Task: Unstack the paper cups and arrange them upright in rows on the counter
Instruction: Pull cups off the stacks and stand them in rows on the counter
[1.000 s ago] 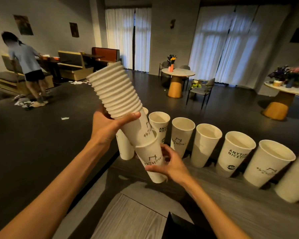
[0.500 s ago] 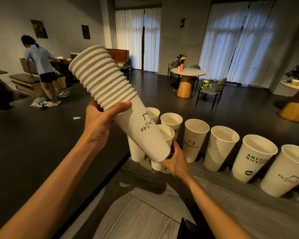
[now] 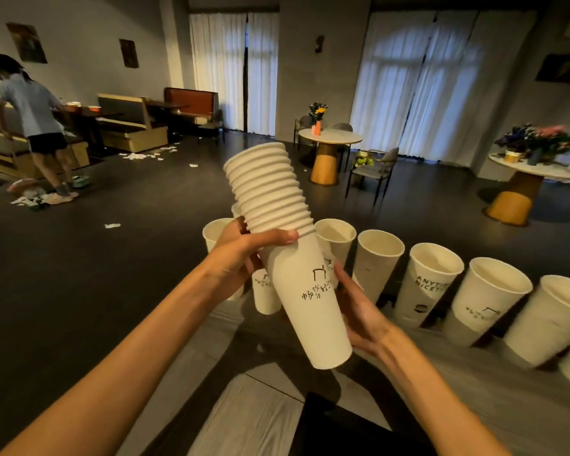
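Hands set to pull the next cup off the stack

Forearms reach in from the bottom edge over the grey wood counter [image 3: 474, 399], with a dark flat object [image 3: 352, 426] lying at its near edge. The right hand [image 3: 362, 315] cups the lower wall of the outermost cup [image 3: 310, 311], fingers curled round its far side near the printed mark, palm against the paper. The left hand [image 3: 244, 251] clamps the stack of cups [image 3: 270, 192] just under the ridged band of nested rims, thumb laid across the front. The stack is held in the air, tilted with its rims up and away to the left, above the counter and in front of the row.

To do this step well, I would keep the left grip firm on the rims and draw the right hand straight down along the stack's axis with a slight twist, squeezing lightly so the wall does not buckle and only one cup comes free.

Behind the hands, the row of upright cups [image 3: 431, 281] runs off to the right along the counter's far edge, rims up.

Half a second ago the right hand was low behind the stack at a standing cup; now it has come up onto the outermost cup. The stack has swung more upright and toward centre.

Far back, a person [image 3: 33, 116] bends by a bench and a round table [image 3: 329, 139] holds flowers.
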